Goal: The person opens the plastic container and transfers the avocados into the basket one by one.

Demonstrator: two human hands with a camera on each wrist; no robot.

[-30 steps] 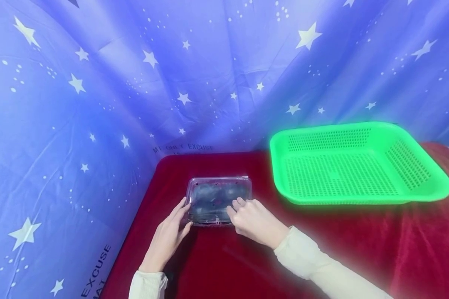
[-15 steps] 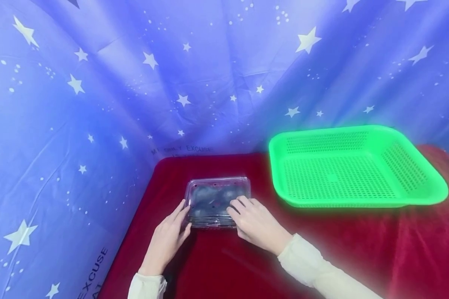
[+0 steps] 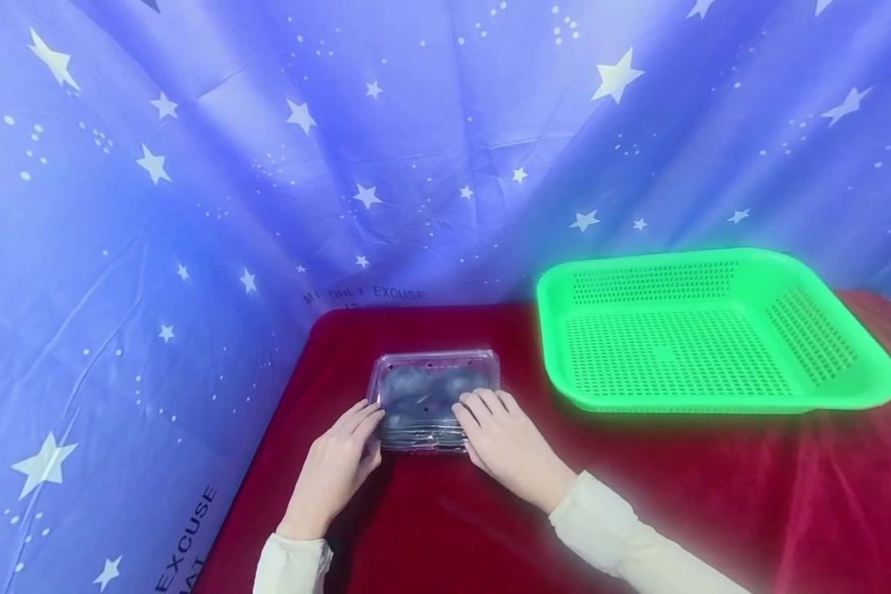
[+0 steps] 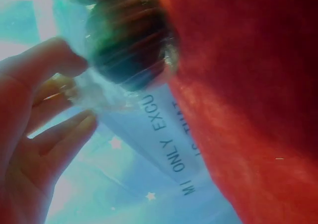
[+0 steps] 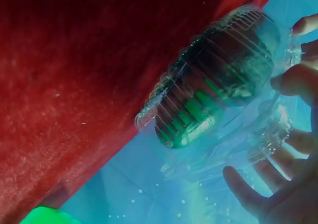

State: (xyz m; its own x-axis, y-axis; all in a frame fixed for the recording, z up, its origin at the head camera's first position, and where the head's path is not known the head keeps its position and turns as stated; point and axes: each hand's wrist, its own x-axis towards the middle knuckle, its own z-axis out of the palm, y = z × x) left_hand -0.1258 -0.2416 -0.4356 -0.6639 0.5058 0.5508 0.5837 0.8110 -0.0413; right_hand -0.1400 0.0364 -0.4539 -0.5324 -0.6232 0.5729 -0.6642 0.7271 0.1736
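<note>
A clear plastic clamshell box (image 3: 419,388) with small vent holes in its lid lies on the table. Dark rounded items fill it; their kind is blurred, though a green sheen shows on them in the right wrist view. My left hand (image 3: 336,470) grips the box's left front corner, fingers over the edge and thumb low at the front. At the right front corner, my right hand (image 3: 512,450) holds the rim with its fingers bent over the lid. In the right wrist view, the ribbed side of the plastic box (image 5: 218,80) lies between thumb and fingers.
A green perforated plastic basket (image 3: 668,351) stands to the right on the dark red cloth-covered table (image 3: 431,528). Behind and to the left hangs a blue curtain (image 3: 431,148) with white stars and lettering.
My left fingers have slid a little further over the box's edge, and the thumb has tucked in. My right fingers have spread slightly across the corner. The box stays in place.
</note>
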